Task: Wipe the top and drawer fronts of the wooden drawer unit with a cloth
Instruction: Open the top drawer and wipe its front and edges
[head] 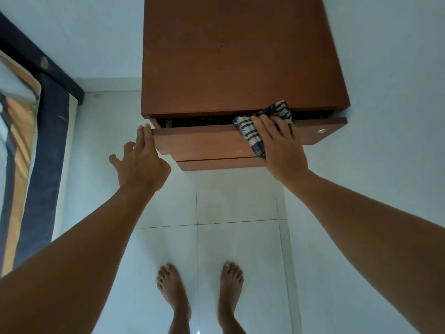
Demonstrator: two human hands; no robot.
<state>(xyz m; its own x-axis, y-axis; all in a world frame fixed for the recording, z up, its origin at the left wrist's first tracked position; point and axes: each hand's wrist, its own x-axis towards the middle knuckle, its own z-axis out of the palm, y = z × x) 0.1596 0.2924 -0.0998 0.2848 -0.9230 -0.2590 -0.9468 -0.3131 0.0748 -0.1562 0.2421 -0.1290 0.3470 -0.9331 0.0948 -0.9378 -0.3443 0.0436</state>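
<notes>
The brown wooden drawer unit [240, 56] stands against the white wall, seen from above. Its top drawer [204, 143] is pulled out a little, with a dark gap behind its front. My right hand [281, 145] presses a dark and white striped cloth [252, 133] against the top drawer's front and upper edge, right of the middle. My left hand [139, 160] is open, its fingertips touching the drawer's left corner. A lower drawer front [216, 164] shows just beneath.
A round metal lock [322, 131] sits at the right end of the top drawer front. A mattress with a dark blue border [48, 153] lies at the left. My bare feet [199, 285] stand on white floor tiles in front of the unit.
</notes>
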